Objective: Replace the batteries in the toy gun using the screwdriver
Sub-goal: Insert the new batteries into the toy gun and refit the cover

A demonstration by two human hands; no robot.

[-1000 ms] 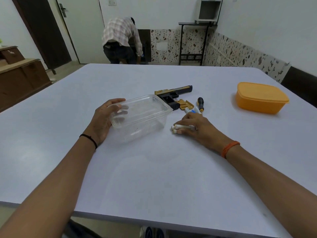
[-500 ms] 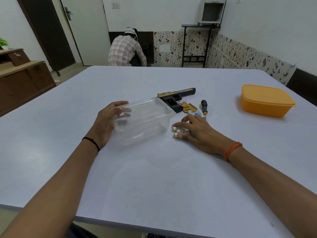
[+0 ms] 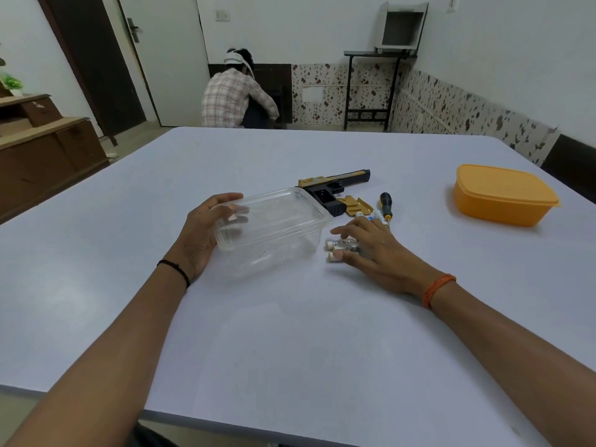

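Note:
A black and gold toy gun (image 3: 335, 185) lies on the white table (image 3: 290, 333) with its grip compartment uncovered. Its gold battery cover (image 3: 358, 206) lies beside the grip. A black and yellow screwdriver (image 3: 386, 205) lies just right of the cover. My left hand (image 3: 201, 235) grips the left end of a tilted clear plastic tub (image 3: 271, 221). My right hand (image 3: 371, 245) rests flat over white batteries (image 3: 342, 248) on the table, fingers laid on them. More batteries with blue print (image 3: 371, 217) show past my fingertips.
A closed orange lidded box (image 3: 503, 193) stands at the right of the table. A person in a checked shirt (image 3: 233, 95) crouches beyond the far edge. A wooden cabinet (image 3: 45, 150) stands at the left, a black stand (image 3: 374, 88) against the back wall.
My right hand has drawn the white batteries together under its fingers. The person behind the table has gone from bending to crouching. The view has shifted slightly.

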